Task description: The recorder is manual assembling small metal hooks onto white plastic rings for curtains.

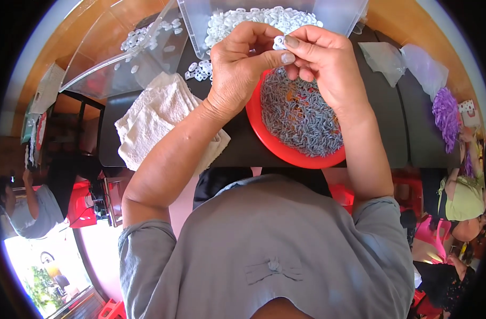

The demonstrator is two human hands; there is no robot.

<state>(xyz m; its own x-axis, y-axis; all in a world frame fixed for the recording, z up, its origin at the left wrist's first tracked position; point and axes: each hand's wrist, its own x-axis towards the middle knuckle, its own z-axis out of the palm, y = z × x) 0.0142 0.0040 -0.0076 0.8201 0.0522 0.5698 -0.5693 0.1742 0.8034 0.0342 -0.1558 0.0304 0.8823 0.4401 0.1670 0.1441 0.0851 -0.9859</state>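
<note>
My left hand (pixel 242 66) and my right hand (pixel 328 66) meet above a red bowl (pixel 261 130). Between their fingertips is a small white plastic piece (pixel 278 42) with dark holes. Left thumb and fingers close round it; the right thumb and forefinger pinch at its right edge. Whether the right fingers also hold something smaller is hidden. Many small grey screw-like pieces (pixel 301 125) fill the bowl, with some orange showing among them. Just beyond my hands, a clear plastic bin (pixel 192 26) holds a heap of white oval pieces (pixel 248 20).
A folded cream towel (pixel 152 122) lies left on the dark table (pixel 381 138). Loose white pieces (pixel 199 70) sit near my left wrist. Clear plastic sheeting (pixel 94 69) stands at the far left. Plastic bags (pixel 423 69) and a purple bundle (pixel 446 119) are right. Other people sit at both sides.
</note>
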